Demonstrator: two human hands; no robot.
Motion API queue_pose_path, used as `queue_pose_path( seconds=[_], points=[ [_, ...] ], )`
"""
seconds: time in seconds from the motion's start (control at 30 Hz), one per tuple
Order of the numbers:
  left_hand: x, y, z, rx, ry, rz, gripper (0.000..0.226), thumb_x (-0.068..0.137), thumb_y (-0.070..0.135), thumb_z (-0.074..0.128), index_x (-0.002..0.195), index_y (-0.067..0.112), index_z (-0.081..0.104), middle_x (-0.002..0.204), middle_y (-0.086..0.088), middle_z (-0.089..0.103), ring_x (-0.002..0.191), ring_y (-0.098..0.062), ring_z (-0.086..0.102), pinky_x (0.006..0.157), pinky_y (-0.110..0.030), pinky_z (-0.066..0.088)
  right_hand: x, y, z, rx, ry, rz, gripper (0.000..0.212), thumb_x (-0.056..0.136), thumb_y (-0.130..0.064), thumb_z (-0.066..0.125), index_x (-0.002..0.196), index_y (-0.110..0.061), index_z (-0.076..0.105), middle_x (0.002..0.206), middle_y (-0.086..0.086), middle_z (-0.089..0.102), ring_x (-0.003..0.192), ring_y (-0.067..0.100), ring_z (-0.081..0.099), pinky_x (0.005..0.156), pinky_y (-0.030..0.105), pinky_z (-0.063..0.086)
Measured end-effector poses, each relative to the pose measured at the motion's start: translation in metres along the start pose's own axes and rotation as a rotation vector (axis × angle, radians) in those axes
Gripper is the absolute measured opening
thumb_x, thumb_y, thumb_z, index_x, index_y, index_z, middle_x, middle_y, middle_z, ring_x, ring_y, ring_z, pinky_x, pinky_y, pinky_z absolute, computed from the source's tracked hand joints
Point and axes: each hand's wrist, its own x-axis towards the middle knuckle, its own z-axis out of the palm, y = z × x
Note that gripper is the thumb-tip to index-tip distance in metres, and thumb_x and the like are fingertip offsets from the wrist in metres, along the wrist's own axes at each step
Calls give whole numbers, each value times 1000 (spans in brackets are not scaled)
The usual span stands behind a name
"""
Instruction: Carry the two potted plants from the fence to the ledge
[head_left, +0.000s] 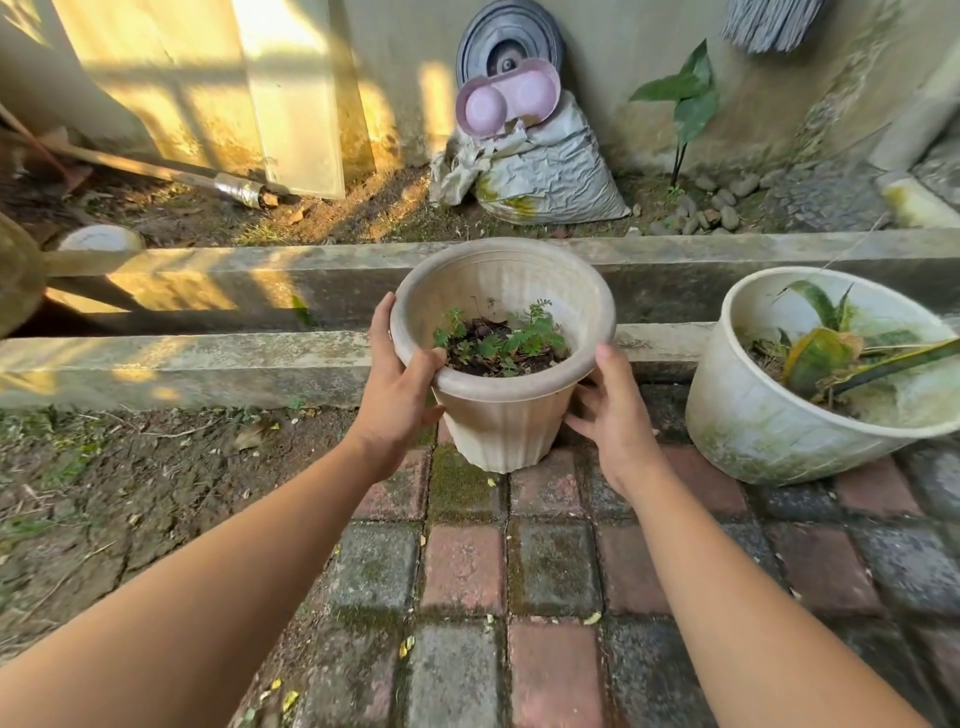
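Both hands clasp the upright pot (503, 364), left hand (396, 384) with fingers curled over its rim, right hand (613, 410) pressed to its wall, just short of the ledge (208, 358) lying straight ahead.

The ribbed pot (506, 358) is flanked by 2 hands. Right of it, the wide pot (769, 415) is set. Behind it, the ledge (208, 364) is found.

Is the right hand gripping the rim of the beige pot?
No: the right hand is on the beige pot's side below the rim; the left hand holds the rim.
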Motion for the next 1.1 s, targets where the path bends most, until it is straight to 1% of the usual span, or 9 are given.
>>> queue_pose_path(
  seconds=[0.17, 0.37, 0.47, 0.57, 0.7, 0.77, 0.9, 1.0, 1.1],
  points=[
    [0, -6, 4, -19, 30, 36, 81, 96, 24, 50, 164, 54, 16, 136, 19, 51, 117, -10, 58, 72, -35, 68, 11, -5, 11, -154, 46, -122, 46, 78, -65, 67, 114, -83, 43, 138, -29, 56, 134, 7, 52, 118, 65, 38],
    [-3, -3, 8, -17, 81, 29, 85, 90, 29, 50, 164, 56, 18, 136, 17, 52, 116, -14, 59, 83, -51, 65, 17, -8, 6, -85, -1, -139, 35, 75, -54, 68, 101, -76, 62, 117, -34, 72, 111, -13, 66, 105, 53, 48],
    [-11, 0, 19, 2, 99, 25, 92, 81, 36, 55, 161, 60, 18, 134, 1, 59, 102, -24, 63, 76, -52, 68, 18, -18, -1, -64, 6, -68, 36, 70, -52, 67, 105, -61, 68, 118, -18, 73, 116, 8, 65, 92, 53, 54],
    [-16, 0, 25, 6, 99, 27, 93, 79, 38, 56, 159, 63, 16, 139, -13, 57, 103, -30, 61, 93, -67, 61, 20, -21, -5, -41, 51, -51, 31, 69, -48, 65, 98, -55, 74, 105, -15, 75, 107, 15, 64, 87, 51, 55],
    [-12, 1, 20, 74, 61, 28, 90, 87, 30, 52, 162, 58, 11, 132, 3, 54, 106, -31, 62, 73, -46, 63, 17, -25, -5, -117, 31, -14, 29, 72, -52, 59, 95, -69, 65, 114, -20, 70, 112, 5, 62, 96, 55, 55],
    [-14, 4, 20, 104, 68, 18, 92, 87, 32, 53, 164, 52, 9, 137, 0, 53, 114, -35, 62, 79, -49, 63, 14, -30, -4, -198, 33, 13, 35, 72, -55, 56, 104, -68, 60, 123, -17, 67, 119, 9, 61, 105, 58, 52],
    [-18, 16, 13, 164, 59, -59, 95, 89, 28, 61, 167, 47, 10, 157, -15, 46, 131, -40, 58, 111, -64, 54, 10, -56, -7, -435, 32, 98, 64, 86, -47, 60, 147, -31, 46, 139, -1, 62, 126, 20, 58, 113, 52, 47],
    [-22, 47, 12, 321, 9, -215, 95, 101, 20, 67, 167, 44, 3, 163, -22, 40, 133, -44, 59, 112, -66, 52, 1, -99, -10, -570, 45, 163, 78, 99, -41, 63, 163, -23, 23, 161, 7, 46, 134, 24, 53, 105, 36, 41],
    [-36, 111, 15, 478, -81, -330, 97, 101, 26, 72, 166, 40, 2, 165, -26, 35, 139, -51, 54, 114, -66, 50, -22, -161, -8, -731, -20, 168, 75, 99, -39, 64, 162, -24, 27, 157, 8, 53, 129, 22, 56, 103, 37, 44]
  ],
)
